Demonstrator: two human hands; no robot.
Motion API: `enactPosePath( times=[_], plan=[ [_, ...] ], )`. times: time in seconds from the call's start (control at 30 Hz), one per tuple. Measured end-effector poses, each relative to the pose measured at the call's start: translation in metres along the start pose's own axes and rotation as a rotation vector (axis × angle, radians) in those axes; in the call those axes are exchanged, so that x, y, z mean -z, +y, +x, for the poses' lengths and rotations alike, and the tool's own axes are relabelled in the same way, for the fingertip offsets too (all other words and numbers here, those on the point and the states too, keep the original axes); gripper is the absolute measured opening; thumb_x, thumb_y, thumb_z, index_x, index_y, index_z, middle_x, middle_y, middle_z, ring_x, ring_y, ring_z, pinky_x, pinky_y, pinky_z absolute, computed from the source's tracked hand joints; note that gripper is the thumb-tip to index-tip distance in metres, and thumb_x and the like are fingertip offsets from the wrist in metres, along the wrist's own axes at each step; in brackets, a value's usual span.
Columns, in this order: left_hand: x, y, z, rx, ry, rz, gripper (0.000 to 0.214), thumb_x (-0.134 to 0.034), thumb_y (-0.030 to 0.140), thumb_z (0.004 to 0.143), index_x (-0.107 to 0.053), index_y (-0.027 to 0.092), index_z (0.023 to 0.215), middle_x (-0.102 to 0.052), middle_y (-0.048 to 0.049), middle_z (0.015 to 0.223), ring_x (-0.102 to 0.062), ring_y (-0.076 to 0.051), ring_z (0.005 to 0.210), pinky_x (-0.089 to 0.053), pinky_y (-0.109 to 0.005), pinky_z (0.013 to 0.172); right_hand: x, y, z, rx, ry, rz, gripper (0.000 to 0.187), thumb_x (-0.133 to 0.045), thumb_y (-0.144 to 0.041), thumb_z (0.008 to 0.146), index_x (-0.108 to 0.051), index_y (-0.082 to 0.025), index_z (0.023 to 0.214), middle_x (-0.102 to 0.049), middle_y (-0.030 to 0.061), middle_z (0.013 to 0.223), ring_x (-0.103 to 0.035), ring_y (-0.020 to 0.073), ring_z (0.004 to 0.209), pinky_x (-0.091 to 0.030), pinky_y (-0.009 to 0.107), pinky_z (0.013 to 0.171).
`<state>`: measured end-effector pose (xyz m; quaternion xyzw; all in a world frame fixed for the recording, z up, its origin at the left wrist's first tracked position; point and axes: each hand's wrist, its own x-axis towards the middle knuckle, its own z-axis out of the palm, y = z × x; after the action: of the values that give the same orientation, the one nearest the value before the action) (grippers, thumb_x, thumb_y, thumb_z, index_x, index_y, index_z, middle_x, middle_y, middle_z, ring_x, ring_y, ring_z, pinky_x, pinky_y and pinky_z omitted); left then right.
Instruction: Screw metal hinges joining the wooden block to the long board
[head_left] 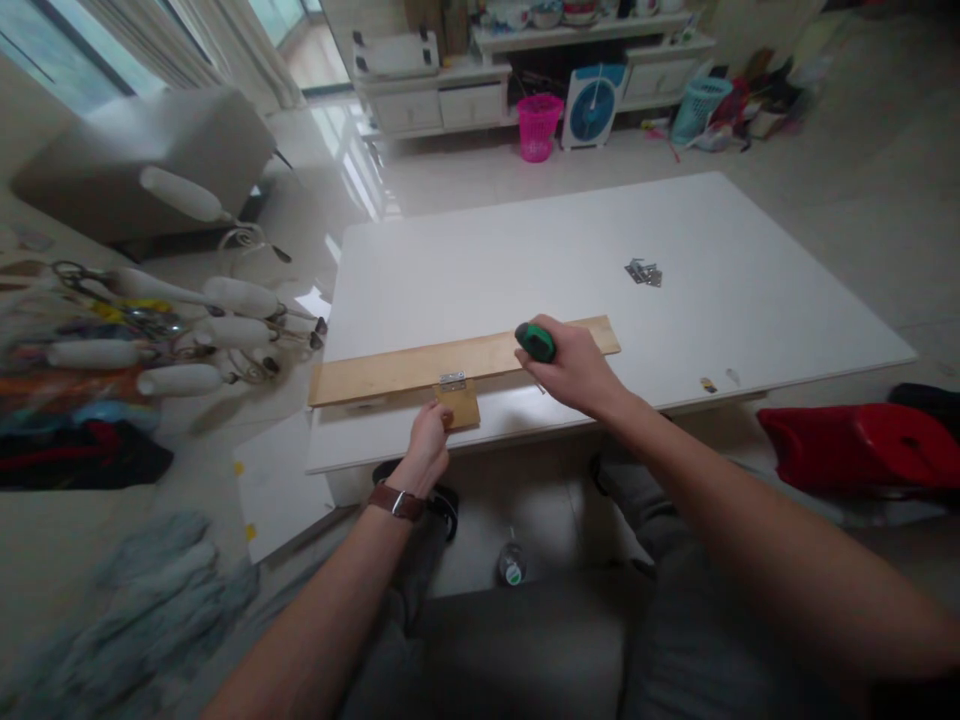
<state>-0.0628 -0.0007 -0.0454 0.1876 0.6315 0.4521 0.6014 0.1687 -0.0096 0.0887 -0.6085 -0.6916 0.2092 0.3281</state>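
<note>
My left hand (430,437) pinches the edge of a small wooden block (463,408) near the table's front edge. A metal hinge (453,380) spans the block and a long wooden board (390,372), which lies across the white tabletop (480,250). My right hand (571,362) is wrapped around the green and black handle of a screwdriver (536,342), held over the board, to the right of the hinge. Its shaft is hard to make out. A small screw (541,389) shows below this hand.
Several loose metal hinges (645,272) lie at the back right of the tabletop. A small yellow and black item (708,385) sits near its front edge. A red stool (862,445) stands right, a clear bottle (512,565) on the floor below, and wrapped lamp-like parts (240,297) at left.
</note>
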Motion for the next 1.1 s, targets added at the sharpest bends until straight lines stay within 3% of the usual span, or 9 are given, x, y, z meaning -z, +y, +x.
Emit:
enactPosePath(
  times=[0.07, 0.17, 0.3, 0.43, 0.53, 0.67, 0.83, 1.1],
  plan=[
    [0.001, -0.002, 0.002, 0.021, -0.007, -0.010, 0.015, -0.063, 0.010, 0.065, -0.061, 0.019, 0.077, -0.066, 0.0001, 0.079, -0.059, -0.013, 0.074, -0.045, -0.027, 0.075, -0.011, -0.010, 0.009, -0.054, 0.108, 0.206, 0.014, -0.068, -0.035, 0.089, -0.059, -0.023, 0.089, -0.064, -0.0011, 0.074, -0.055, 0.0154, 0.069, -0.043, 0.032, 0.067],
    [0.002, -0.004, 0.004, 0.051, -0.025, -0.025, 0.016, -0.064, 0.010, 0.067, -0.061, 0.019, 0.080, -0.068, -0.0008, 0.084, -0.062, -0.014, 0.078, -0.048, -0.029, 0.081, -0.031, -0.023, 0.021, -0.164, 0.121, 0.538, 0.021, -0.068, -0.043, 0.092, -0.058, -0.025, 0.094, -0.062, -0.0023, 0.068, -0.055, 0.0147, 0.058, -0.047, 0.032, 0.057],
    [0.005, -0.004, 0.004, 0.093, -0.005, -0.041, 0.015, -0.065, 0.011, 0.069, -0.061, 0.020, 0.080, -0.068, -0.0010, 0.086, -0.063, -0.015, 0.084, -0.048, -0.029, 0.083, -0.058, -0.031, 0.035, -0.159, 0.214, 0.647, 0.029, -0.070, -0.050, 0.092, -0.053, -0.028, 0.100, -0.051, -0.0042, 0.071, -0.054, 0.0149, 0.059, -0.049, 0.033, 0.056],
    [0.006, -0.004, 0.002, 0.142, 0.021, -0.051, 0.014, -0.066, 0.014, 0.073, -0.063, 0.021, 0.085, -0.070, -0.0019, 0.088, -0.067, -0.017, 0.089, -0.047, -0.029, 0.080, -0.077, -0.028, 0.046, -0.164, 0.214, 0.746, 0.027, -0.059, -0.038, 0.097, -0.042, -0.030, 0.117, -0.050, -0.0052, 0.075, -0.059, 0.0158, 0.067, -0.054, 0.034, 0.066],
    [0.005, -0.002, -0.001, 0.140, 0.012, -0.059, 0.014, -0.066, 0.015, 0.074, -0.065, 0.020, 0.087, -0.071, -0.0027, 0.091, -0.068, -0.018, 0.087, -0.048, -0.029, 0.076, -0.084, -0.026, 0.052, -0.198, 0.221, 0.767, 0.028, -0.057, -0.032, 0.096, -0.040, -0.031, 0.119, -0.056, -0.0033, 0.082, -0.065, 0.0168, 0.076, -0.057, 0.034, 0.071],
    [0.002, -0.001, -0.005, 0.136, 0.012, -0.084, 0.013, -0.069, 0.015, 0.076, -0.064, 0.019, 0.088, -0.071, -0.0035, 0.092, -0.067, -0.017, 0.082, -0.048, -0.030, 0.075, -0.086, -0.027, 0.055, -0.162, 0.256, 0.788, 0.028, -0.066, -0.038, 0.094, -0.046, -0.029, 0.111, -0.061, 0.0015, 0.101, -0.069, 0.0177, 0.090, -0.063, 0.035, 0.079],
    [-0.001, 0.002, -0.010, 0.124, -0.041, -0.088, 0.022, -0.077, 0.017, 0.077, -0.064, 0.020, 0.094, -0.072, -0.0038, 0.093, -0.067, -0.017, 0.082, -0.047, -0.029, 0.073, -0.086, -0.039, 0.050, -0.070, 0.239, 0.662, 0.032, -0.076, -0.046, 0.087, -0.057, -0.028, 0.105, -0.067, 0.0011, 0.095, -0.068, 0.0192, 0.091, -0.062, 0.034, 0.076],
    [-0.002, 0.009, -0.018, 0.121, -0.064, -0.128, 0.028, -0.077, 0.015, 0.081, -0.062, 0.023, 0.102, -0.072, -0.0034, 0.097, -0.068, -0.018, 0.084, -0.050, -0.031, 0.076, -0.093, -0.059, 0.042, -0.001, 0.189, 0.636, 0.032, -0.077, -0.034, 0.082, -0.063, -0.027, 0.109, -0.074, 0.0012, 0.097, -0.069, 0.0193, 0.089, -0.062, 0.035, 0.074]
  ],
)
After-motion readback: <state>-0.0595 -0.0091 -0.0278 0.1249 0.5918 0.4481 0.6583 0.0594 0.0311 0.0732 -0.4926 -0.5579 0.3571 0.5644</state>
